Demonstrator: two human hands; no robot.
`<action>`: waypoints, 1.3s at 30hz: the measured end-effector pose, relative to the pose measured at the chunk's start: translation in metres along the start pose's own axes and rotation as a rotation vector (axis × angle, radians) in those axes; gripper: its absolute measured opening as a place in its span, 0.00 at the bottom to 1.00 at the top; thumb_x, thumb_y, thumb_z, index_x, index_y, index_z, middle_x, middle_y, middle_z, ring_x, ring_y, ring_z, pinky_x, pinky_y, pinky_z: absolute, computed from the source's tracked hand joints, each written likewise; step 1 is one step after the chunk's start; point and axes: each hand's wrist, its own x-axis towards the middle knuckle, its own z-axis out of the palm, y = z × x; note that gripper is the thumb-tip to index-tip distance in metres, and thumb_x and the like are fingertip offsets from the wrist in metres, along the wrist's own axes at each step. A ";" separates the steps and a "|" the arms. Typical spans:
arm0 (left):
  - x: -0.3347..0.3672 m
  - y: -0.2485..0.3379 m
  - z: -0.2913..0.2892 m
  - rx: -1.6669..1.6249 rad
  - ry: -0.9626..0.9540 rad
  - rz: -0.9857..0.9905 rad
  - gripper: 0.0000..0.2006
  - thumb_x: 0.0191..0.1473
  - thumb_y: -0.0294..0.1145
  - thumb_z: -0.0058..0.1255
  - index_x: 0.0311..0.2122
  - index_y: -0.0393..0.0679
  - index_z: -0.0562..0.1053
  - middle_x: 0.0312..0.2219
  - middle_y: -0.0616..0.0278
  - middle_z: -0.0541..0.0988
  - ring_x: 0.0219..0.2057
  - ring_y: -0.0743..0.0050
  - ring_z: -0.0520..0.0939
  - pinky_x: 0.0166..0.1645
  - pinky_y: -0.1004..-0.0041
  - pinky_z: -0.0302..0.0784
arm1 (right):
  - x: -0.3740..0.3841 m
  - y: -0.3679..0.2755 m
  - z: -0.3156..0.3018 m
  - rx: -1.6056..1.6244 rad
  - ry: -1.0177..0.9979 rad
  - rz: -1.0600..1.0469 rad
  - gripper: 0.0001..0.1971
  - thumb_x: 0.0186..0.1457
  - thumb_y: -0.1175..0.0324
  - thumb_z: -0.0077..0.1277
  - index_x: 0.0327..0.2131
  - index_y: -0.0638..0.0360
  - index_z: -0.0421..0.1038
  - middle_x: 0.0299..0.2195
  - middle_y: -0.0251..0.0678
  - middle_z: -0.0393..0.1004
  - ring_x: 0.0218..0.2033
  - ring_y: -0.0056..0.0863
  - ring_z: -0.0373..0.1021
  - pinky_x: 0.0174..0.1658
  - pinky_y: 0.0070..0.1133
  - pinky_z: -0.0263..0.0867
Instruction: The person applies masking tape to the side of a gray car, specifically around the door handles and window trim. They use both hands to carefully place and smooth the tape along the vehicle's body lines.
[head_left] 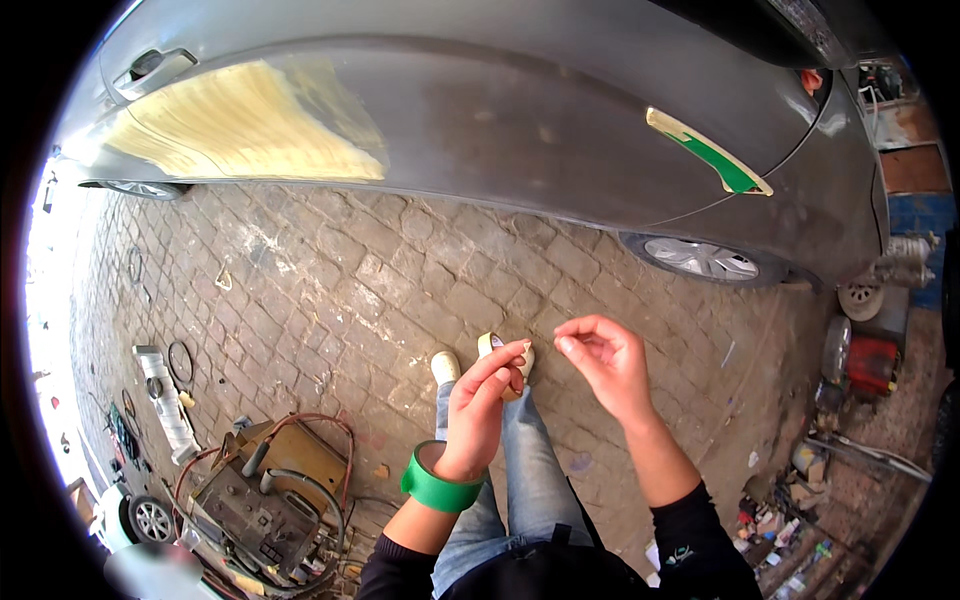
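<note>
A roll of pale masking tape is in my left hand, its fingers closed around it and hiding part of the ring. Around my left wrist hangs a roll of green tape, worn like a bracelet. My right hand is raised to the right, with thumb and forefinger drawn together in a pinch. Whatever lies between those fingertips is too small to make out. Beyond both hands stands a grey car, with a strip of green and cream tape masking a spot above its wheel.
Cream filler covers part of the car's door, near the door handle. A car wheel rests on the stone paving. At lower left sits a machine with hoses. Scrap parts lie at lower right.
</note>
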 end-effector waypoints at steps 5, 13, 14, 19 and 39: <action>0.001 0.004 0.009 0.315 -0.031 0.195 0.16 0.62 0.23 0.44 0.55 0.38 0.74 0.45 0.64 0.72 0.43 0.78 0.71 0.49 0.77 0.68 | -0.013 0.009 0.025 0.475 -0.074 0.250 0.07 0.60 0.71 0.54 0.40 0.62 0.75 0.34 0.30 0.78 0.36 0.16 0.74 0.43 0.19 0.70; 0.003 0.000 0.016 0.588 0.013 0.310 0.19 0.58 0.16 0.43 0.53 0.41 0.76 0.41 0.61 0.71 0.42 0.71 0.72 0.48 0.75 0.67 | -0.009 0.008 0.025 0.654 -0.058 0.359 0.05 0.60 0.68 0.53 0.35 0.57 0.74 0.27 0.25 0.73 0.32 0.15 0.70 0.40 0.18 0.68; 0.003 0.003 0.017 0.620 -0.001 0.320 0.20 0.57 0.15 0.43 0.53 0.41 0.76 0.41 0.61 0.71 0.41 0.71 0.72 0.48 0.75 0.67 | -0.009 0.008 0.024 0.675 -0.067 0.344 0.05 0.60 0.68 0.53 0.35 0.57 0.73 0.27 0.26 0.73 0.32 0.16 0.70 0.39 0.18 0.68; 0.003 0.006 0.017 0.690 0.124 0.326 0.26 0.56 0.15 0.43 0.61 0.43 0.68 0.39 0.63 0.70 0.36 0.78 0.69 0.43 0.78 0.67 | -0.021 0.004 0.027 0.706 -0.132 0.308 0.04 0.57 0.70 0.52 0.32 0.59 0.70 0.26 0.29 0.72 0.30 0.19 0.69 0.37 0.19 0.65; 0.018 0.014 -0.004 0.424 -0.120 0.136 0.43 0.55 0.12 0.35 0.71 0.46 0.32 0.48 0.54 0.74 0.31 0.79 0.72 0.39 0.78 0.72 | -0.002 0.002 0.032 -0.074 0.044 -0.089 0.06 0.55 0.76 0.59 0.35 0.61 0.72 0.30 0.28 0.73 0.31 0.14 0.67 0.36 0.17 0.64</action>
